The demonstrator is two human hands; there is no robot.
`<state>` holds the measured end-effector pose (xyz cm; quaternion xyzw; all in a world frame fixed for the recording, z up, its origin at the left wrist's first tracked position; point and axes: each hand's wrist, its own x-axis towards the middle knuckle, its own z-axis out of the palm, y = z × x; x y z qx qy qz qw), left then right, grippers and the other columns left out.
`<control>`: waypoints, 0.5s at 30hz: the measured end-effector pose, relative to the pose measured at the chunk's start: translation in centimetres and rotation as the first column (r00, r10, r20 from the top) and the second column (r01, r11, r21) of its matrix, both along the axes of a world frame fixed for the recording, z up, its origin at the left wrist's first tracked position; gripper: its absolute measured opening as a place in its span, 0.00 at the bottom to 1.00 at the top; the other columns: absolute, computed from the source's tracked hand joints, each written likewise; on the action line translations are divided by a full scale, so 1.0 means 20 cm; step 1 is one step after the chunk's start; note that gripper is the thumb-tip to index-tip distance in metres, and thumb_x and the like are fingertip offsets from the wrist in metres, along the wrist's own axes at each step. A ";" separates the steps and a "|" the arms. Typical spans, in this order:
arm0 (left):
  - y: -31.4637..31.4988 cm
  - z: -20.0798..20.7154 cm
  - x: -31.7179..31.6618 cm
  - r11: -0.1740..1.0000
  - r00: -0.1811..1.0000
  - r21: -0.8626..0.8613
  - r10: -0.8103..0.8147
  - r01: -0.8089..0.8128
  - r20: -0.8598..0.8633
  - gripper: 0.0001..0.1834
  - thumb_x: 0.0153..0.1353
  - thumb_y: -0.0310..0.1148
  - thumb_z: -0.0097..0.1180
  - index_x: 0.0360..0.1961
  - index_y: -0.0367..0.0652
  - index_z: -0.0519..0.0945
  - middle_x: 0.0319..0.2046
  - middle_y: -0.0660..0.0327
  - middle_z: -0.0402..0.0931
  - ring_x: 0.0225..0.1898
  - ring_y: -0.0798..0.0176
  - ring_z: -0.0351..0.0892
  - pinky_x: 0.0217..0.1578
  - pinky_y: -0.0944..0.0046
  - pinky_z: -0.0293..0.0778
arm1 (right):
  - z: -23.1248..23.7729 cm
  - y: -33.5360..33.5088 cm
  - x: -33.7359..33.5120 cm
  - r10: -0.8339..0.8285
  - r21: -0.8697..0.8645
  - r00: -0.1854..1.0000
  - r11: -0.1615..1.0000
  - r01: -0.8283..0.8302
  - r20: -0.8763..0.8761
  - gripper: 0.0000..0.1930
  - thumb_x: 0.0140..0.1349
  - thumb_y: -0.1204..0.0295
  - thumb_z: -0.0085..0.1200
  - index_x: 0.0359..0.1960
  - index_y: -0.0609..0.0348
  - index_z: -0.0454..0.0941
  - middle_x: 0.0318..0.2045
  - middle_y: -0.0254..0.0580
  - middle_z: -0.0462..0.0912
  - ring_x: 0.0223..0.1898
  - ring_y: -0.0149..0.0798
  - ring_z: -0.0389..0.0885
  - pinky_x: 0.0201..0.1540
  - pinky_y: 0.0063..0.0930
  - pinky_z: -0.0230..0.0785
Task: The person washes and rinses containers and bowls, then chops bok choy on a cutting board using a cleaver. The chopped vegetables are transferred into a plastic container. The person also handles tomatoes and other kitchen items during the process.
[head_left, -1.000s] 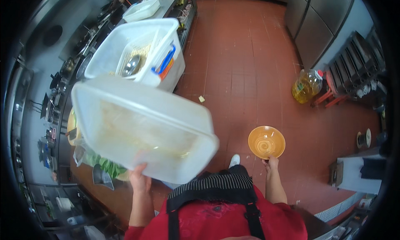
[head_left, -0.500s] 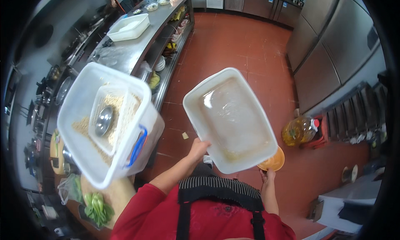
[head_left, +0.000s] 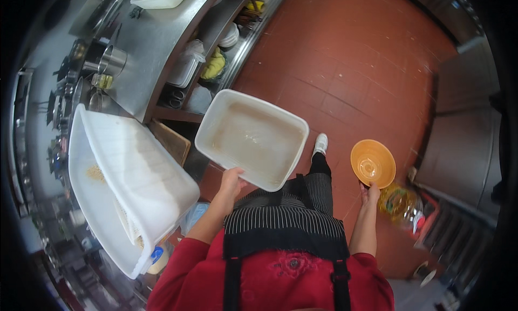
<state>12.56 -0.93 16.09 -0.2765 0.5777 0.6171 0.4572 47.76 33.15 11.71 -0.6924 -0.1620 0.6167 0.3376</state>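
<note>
Holds the white tub (head_left: 253, 141) at eleven o'clock from the striped apron (head_left: 286, 233), with the left hand (head_left: 233, 182) clamped on its near rim alone; could tip or twist there, dripping any wetness from its shiny base. Grips the orange bowl (head_left: 372, 162) at two o'clock with the right hand (head_left: 369, 194) closed on its near edge; could slip through damp fingers toward the jug of yellow liquid (head_left: 396, 203) at three. Could bump the large white bin (head_left: 140, 154) at nine o'clock by turning sharply.
</note>
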 end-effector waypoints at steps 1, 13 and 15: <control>0.06 -0.02 -0.04 1.000 0.999 -0.004 0.025 -0.025 0.021 0.25 0.48 0.23 0.44 0.52 0.29 0.64 0.46 0.45 0.70 0.44 0.46 0.75 0.37 0.53 0.79 | -0.05 0.16 -0.16 0.143 0.043 0.990 0.989 -0.142 -0.006 0.19 0.57 0.81 0.40 0.52 0.71 0.63 0.47 0.56 0.73 0.42 0.53 0.79 0.38 0.36 0.78; 0.49 0.00 -0.25 0.872 0.866 -0.207 0.477 -0.444 0.151 0.27 0.49 0.23 0.45 0.54 0.29 0.64 0.50 0.47 0.71 0.53 0.46 0.70 0.55 0.50 0.68 | -0.24 0.99 -2.31 0.859 0.082 0.513 0.511 -0.855 -0.009 0.13 0.58 0.72 0.44 0.38 0.70 0.74 0.32 0.48 0.80 0.27 0.37 0.80 0.25 0.27 0.76; 0.51 -0.03 -0.28 0.858 0.852 -0.279 0.489 -0.431 0.187 0.27 0.49 0.24 0.45 0.54 0.29 0.64 0.50 0.46 0.71 0.53 0.46 0.71 0.55 0.50 0.69 | -0.28 0.88 -2.62 0.881 0.083 0.465 0.472 -0.878 -0.093 0.13 0.59 0.71 0.44 0.38 0.70 0.75 0.32 0.47 0.80 0.28 0.36 0.80 0.26 0.27 0.76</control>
